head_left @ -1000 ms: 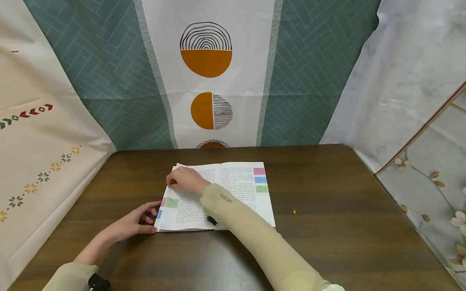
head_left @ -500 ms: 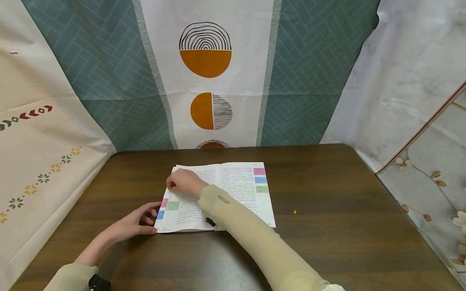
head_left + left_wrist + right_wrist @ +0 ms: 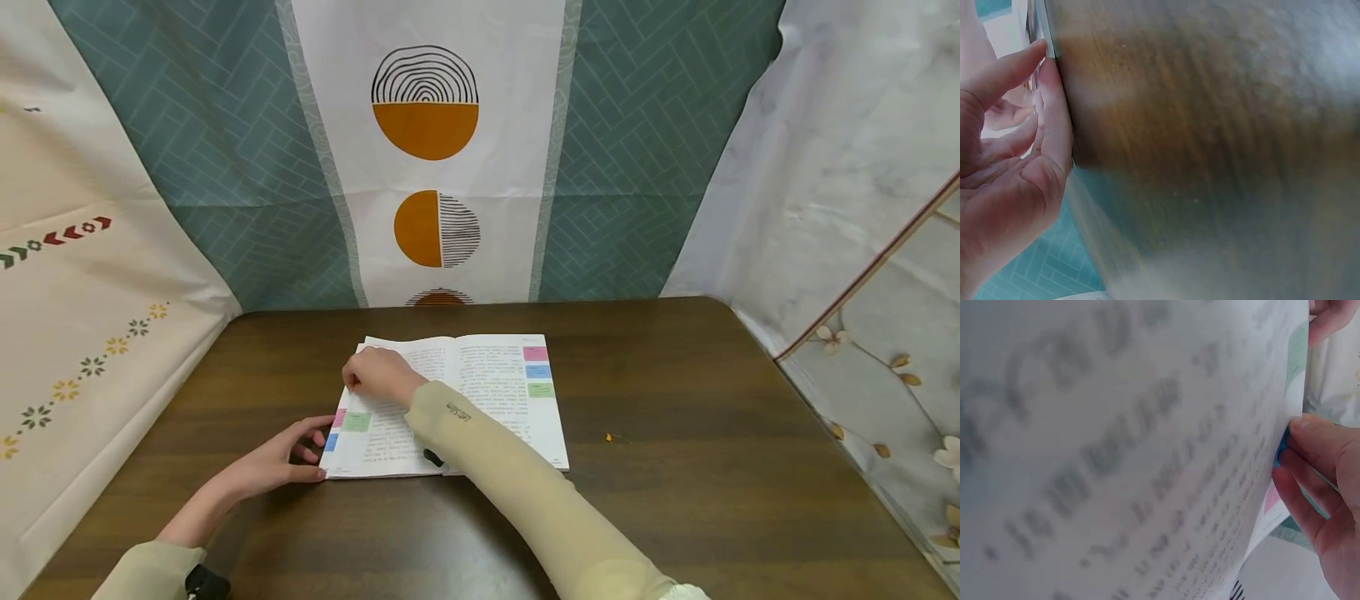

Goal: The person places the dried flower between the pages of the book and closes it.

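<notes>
An open book with printed pages lies on the wooden table. My right hand reaches across its left page; thumb and fingers pinch a blue sticky note at the page's outer edge, as the right wrist view shows. My left hand rests at the book's left side, its thumb at the near corner and its fingertips by the edge, thumb and fingers spread apart. Beside those fingers, a pink note, a green note and another blue note mark the left page.
The right page carries pink, blue and green notes along its outer edge. A small orange speck lies on the table to the right. Patterned cloths hang behind and beside the table.
The right hand has dipped slightly at the left page's edge, and the page and its notes have shifted a little. The left hand stays in place.
</notes>
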A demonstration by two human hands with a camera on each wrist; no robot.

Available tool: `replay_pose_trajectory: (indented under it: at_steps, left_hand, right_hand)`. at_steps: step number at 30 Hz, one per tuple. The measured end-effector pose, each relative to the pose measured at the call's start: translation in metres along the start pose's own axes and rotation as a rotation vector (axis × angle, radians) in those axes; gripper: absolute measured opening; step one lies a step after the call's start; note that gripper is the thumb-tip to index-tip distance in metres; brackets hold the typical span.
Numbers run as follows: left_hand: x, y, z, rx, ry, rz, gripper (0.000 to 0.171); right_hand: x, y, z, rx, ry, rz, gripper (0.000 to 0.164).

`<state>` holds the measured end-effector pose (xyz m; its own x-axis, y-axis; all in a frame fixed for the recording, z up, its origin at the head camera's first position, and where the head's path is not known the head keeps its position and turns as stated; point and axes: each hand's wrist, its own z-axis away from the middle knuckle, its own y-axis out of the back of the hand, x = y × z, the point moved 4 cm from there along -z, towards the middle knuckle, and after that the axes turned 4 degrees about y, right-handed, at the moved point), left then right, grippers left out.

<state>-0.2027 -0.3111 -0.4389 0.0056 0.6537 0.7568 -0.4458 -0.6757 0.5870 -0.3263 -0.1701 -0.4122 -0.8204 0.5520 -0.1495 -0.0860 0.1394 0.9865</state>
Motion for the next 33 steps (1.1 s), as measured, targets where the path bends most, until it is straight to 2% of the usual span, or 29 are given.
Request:
replay_pose_trajectory:
  at_steps: [4,11,14,17,23,28,33]
  left_hand:
    - [-0.001,0.0,0.001,-0.015,0.0,0.024,0.083]
    - [0.001,-0.001,0.001,-0.103,0.012,0.194,0.075]
    - [0.001,-0.001,0.001,-0.109,0.037,0.222,0.071]
    - [0.002,-0.002,0.001,-0.084,0.057,0.193,0.071]
    - [0.005,-0.005,0.0,-0.007,0.022,0.06,0.075]
    - [0.008,-0.007,-0.001,0.055,0.031,-0.013,0.079]
    - [0.01,-0.008,-0.003,0.098,0.006,-0.07,0.082]
  right_hand:
    - [-0.001,0.0,0.0,0.006,-0.009,-0.005,0.011]
    - [0.002,-0.003,-0.001,0.013,-0.012,-0.009,0.011]
    - [0.003,-0.004,-0.002,0.014,-0.009,-0.015,0.011]
    - [0.003,-0.005,-0.002,0.007,-0.012,-0.017,0.011]
    - [0.001,-0.005,-0.001,-0.039,-0.012,-0.041,0.012]
    - [0.001,-0.005,0.001,-0.113,-0.036,-0.103,0.023]
    - [0.003,-0.002,0.007,-0.156,-0.032,-0.127,0.031]
